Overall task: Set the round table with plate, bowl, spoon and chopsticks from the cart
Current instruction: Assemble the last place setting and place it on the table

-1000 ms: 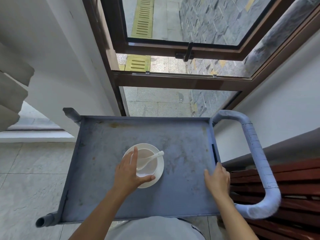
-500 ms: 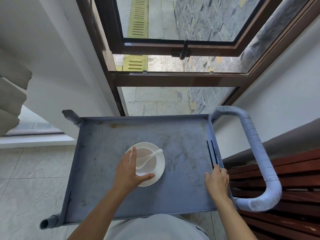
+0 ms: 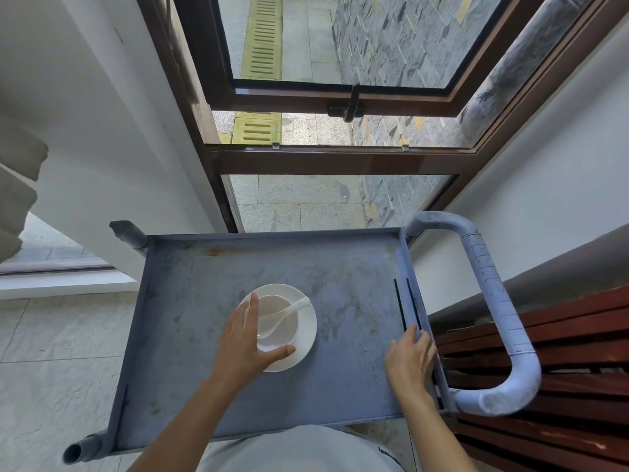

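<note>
A white plate [image 3: 304,338] sits mid-cart with a white bowl [image 3: 287,327] on it and a white spoon [image 3: 288,312] lying in the bowl. My left hand [image 3: 243,342] holds the bowl from its left side, index finger along the rim and thumb curved round the near side. Two black chopsticks [image 3: 405,304] lie along the cart's right wall. My right hand [image 3: 410,361] has its fingers curled over their near ends, which are hidden.
The grey metal cart tray [image 3: 211,386] has a raised rim and a thick curved handle [image 3: 490,294] on the right. A red-brown slatted bench [image 3: 561,352] stands right of it. Ahead are a white wall and a brown-framed window [image 3: 340,161].
My right hand has drawn back along the cart's right wall, and more of the two chopsticks shows beyond it. My left hand stays at the bowl.
</note>
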A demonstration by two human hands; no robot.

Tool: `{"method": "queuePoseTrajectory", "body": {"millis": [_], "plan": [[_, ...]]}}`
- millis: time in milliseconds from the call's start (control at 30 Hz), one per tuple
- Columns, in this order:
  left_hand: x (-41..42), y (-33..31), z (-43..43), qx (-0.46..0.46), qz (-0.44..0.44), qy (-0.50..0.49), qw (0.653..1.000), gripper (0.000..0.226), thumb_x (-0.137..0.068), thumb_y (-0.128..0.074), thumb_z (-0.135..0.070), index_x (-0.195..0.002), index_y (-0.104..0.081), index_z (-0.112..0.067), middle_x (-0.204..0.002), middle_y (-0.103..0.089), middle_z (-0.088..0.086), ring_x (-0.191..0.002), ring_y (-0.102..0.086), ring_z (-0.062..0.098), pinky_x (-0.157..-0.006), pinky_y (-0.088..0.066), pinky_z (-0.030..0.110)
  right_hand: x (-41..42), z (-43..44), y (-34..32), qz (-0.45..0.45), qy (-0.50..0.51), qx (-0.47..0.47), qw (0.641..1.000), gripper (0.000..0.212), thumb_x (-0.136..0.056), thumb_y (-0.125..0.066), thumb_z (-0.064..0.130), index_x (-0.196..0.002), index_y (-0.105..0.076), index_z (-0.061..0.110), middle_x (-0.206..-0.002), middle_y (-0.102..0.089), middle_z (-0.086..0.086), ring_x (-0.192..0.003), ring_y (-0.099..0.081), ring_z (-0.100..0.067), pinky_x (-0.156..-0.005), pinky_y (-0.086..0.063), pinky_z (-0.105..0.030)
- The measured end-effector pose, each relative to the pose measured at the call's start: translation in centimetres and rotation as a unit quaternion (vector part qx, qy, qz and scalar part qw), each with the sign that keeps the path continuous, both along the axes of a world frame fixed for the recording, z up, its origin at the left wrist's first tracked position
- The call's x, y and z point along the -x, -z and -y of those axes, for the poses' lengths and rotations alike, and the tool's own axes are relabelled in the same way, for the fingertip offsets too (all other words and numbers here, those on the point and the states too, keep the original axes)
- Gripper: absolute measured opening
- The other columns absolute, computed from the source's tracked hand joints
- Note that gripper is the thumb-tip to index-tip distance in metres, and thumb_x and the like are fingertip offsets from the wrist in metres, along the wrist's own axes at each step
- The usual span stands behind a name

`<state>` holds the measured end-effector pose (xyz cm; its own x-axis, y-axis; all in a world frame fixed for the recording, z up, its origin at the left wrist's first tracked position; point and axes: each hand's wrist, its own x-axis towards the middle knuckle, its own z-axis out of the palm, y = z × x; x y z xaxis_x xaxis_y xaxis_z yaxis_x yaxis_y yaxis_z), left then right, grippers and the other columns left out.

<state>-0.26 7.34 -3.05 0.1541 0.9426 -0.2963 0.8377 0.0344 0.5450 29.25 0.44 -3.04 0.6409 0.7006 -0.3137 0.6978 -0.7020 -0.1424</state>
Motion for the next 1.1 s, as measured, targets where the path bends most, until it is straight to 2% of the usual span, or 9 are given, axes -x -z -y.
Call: {"method": "queuePoseTrajectory", "body": {"millis": [167, 300, 500, 633, 667, 767, 933, 1000, 1100], "plan": [[0.0, -0.1, -0.1, 0.005, 0.004, 0.001, 1.000, 0.131, -0.070, -0.079, -0.072, -0.166, -0.009, -0.018, -0.168, -0.025, 0.006, -0.152, -0.029, 0.029, -0.122, -0.031, 0.044, -1.6, -0.4, 0.3, -0.049, 0.026, -0.020, 0.998, 0.037, -0.100, -0.065, 0.021, -0.130, -0.055, 0.001, -0.135, -0.056, -0.027, -0.125, -0.052, -0.042, -0.103, -0.043, -0.046], [0.1, 0.0, 0.0, 0.010, 0.011, -0.002, 1.000, 0.132, -0.069, -0.079, -0.073, -0.166, -0.006, -0.020, -0.169, -0.021, 0.004, -0.153, -0.025, 0.029, -0.122, -0.028, 0.044, -2.1, -1.0, 0.5, -0.104, -0.003, 0.004, 0.995, 0.025, -0.102, -0.063, 0.030, -0.115, -0.065, 0.009, -0.120, -0.068, -0.016, -0.116, -0.061, -0.033, -0.095, -0.048, -0.039], [0.4, 0.0, -0.1, 0.015, 0.020, -0.016, 1.000, 0.132, -0.068, -0.080, -0.072, -0.166, -0.008, -0.019, -0.168, -0.023, 0.006, -0.153, -0.025, 0.030, -0.123, -0.030, 0.046, 1.1, -4.1, 0.6, -0.151, -0.063, 0.045, 0.985, 0.026, -0.104, -0.055, 0.028, -0.104, -0.068, 0.005, -0.110, -0.071, -0.014, -0.110, -0.064, -0.035, -0.083, -0.047, -0.036], [0.8, 0.0, 0.0, 0.028, 0.041, -0.035, 0.998, 0.135, -0.069, -0.082, -0.069, -0.166, -0.003, -0.020, -0.169, -0.021, 0.005, -0.153, -0.024, 0.030, -0.123, -0.030, 0.048, 4.5, -5.9, 0.5, -0.241, -0.052, -0.004, 0.969, 0.033, -0.102, -0.058, 0.026, -0.090, -0.072, -0.001, -0.082, -0.072, -0.011, -0.081, -0.064, -0.024, -0.072, -0.048, -0.036], [0.9, 0.0, 0.1, 0.031, 0.046, -0.039, 0.998, 0.135, -0.069, -0.082, -0.069, -0.166, -0.001, -0.021, -0.170, -0.019, 0.005, -0.153, -0.023, 0.030, -0.123, -0.029, 0.048, 5.5, -6.3, 0.5, -0.272, -0.051, -0.013, 0.961, 0.032, -0.101, -0.060, 0.027, -0.088, -0.075, 0.001, -0.082, -0.074, -0.010, -0.078, -0.063, -0.021, -0.072, -0.047, -0.033], [0.9, -0.1, 0.2, 0.036, 0.048, -0.038, 0.997, 0.136, -0.070, -0.080, -0.070, -0.166, 0.003, -0.021, -0.172, -0.015, 0.004, -0.155, -0.021, 0.028, -0.123, -0.030, 0.047, 8.4, -7.1, 0.3, -0.331, -0.060, -0.021, 0.942, 0.021, -0.097, -0.068, 0.030, -0.097, -0.081, 0.013, -0.094, -0.080, -0.002, -0.092, -0.071, -0.018, -0.078, -0.047, -0.026], [0.9, 0.2, 0.1, 0.040, 0.059, -0.036, 0.997, 0.137, -0.070, -0.079, -0.071, -0.165, 0.007, -0.023, -0.171, -0.016, 0.007, -0.155, -0.020, 0.029, -0.123, -0.031, 0.047, 9.9, -7.8, 0.2, -0.319, -0.054, -0.051, 0.945, 0.018, -0.093, -0.071, 0.032, -0.097, -0.082, 0.019, -0.081, -0.075, 0.009, -0.086, -0.069, -0.012, -0.078, -0.050, -0.024], [1.0, 0.4, 0.1, 0.041, 0.065, -0.034, 0.996, 0.139, -0.067, -0.077, -0.075, -0.165, 0.007, -0.023, -0.170, -0.016, 0.007, -0.155, -0.021, 0.030, -0.123, -0.031, 0.048, 9.8, -8.0, 0.3, -0.308, -0.054, -0.067, 0.948, 0.018, -0.091, -0.074, 0.032, -0.099, -0.082, 0.019, -0.086, -0.078, 0.006, -0.087, -0.072, -0.013, -0.082, -0.054, -0.026], [1.1, 0.6, 0.1, 0.042, 0.070, -0.034, 0.996, 0.144, -0.058, -0.064, -0.089, -0.165, 0.007, -0.024, -0.171, -0.014, 0.005, -0.155, -0.020, 0.028, -0.123, -0.030, 0.049, 9.4, -8.2, 0.6, -0.292, -0.052, -0.085, 0.951, 0.021, -0.089, -0.077, 0.028, -0.107, -0.079, 0.016, -0.089, -0.075, 0.005, -0.089, -0.071, -0.014, -0.084, -0.053, -0.025]]}}
